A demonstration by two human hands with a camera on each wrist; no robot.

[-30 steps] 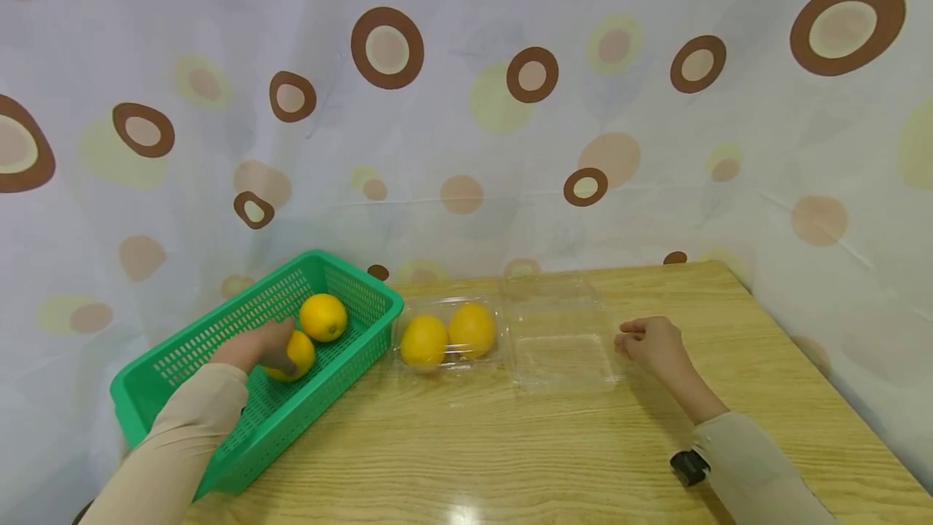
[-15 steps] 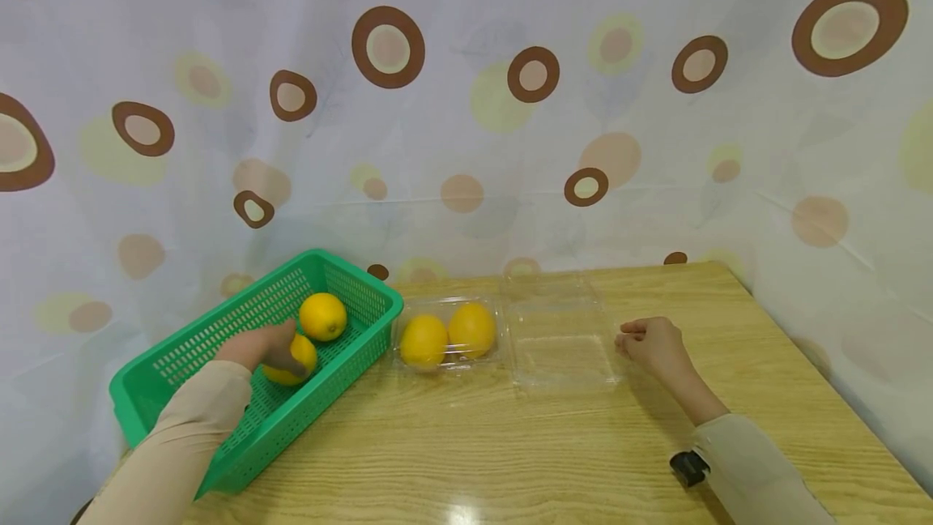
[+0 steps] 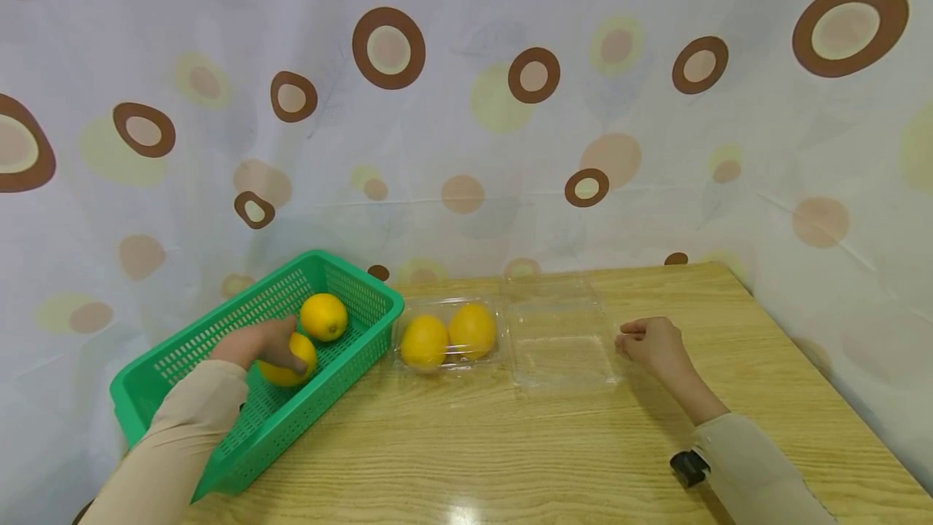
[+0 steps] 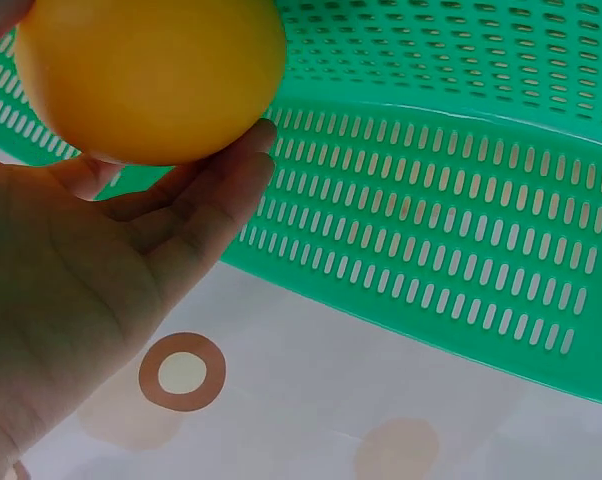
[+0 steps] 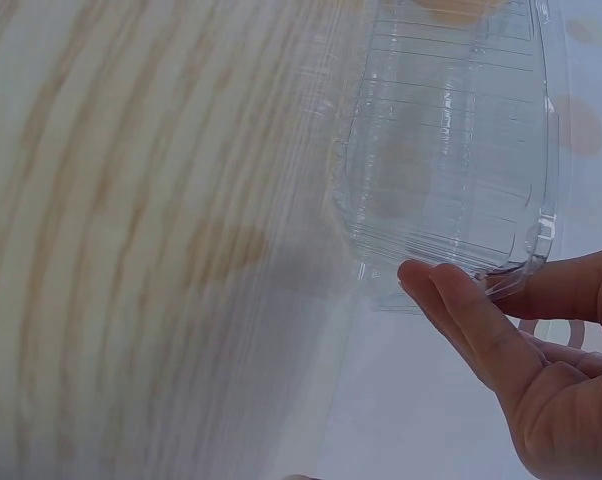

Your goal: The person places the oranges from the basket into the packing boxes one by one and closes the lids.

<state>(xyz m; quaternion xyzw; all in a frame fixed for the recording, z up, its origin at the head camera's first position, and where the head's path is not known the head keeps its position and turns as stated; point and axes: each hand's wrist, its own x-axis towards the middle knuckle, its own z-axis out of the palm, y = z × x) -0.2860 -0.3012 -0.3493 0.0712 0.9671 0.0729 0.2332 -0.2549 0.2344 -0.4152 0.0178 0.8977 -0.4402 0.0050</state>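
Note:
My left hand (image 3: 264, 343) reaches into the green plastic basket (image 3: 357, 367) and grips an orange (image 3: 295, 367), thumb on one side and fingers round the other. Seen close in the left wrist view, that orange (image 4: 151, 75) rests against the curled fingers. Another orange (image 3: 324, 317) lies just behind it on the basket floor. To the right, a clear plastic clamshell box stands open, two oranges (image 3: 472, 330) side by side in its left half. The right hand (image 3: 656, 347) pinches the outer edge of the clear right half (image 5: 451, 150) between thumb and fingertips.
The wooden table (image 3: 466, 436) runs up to a patterned curtain (image 3: 452, 128) at the back and right. The basket sits at an angle on the left, its right corner close beside the box.
The left hand and the orange it grips have shifted only slightly inside the basket. My right hand keeps its place at the box edge.

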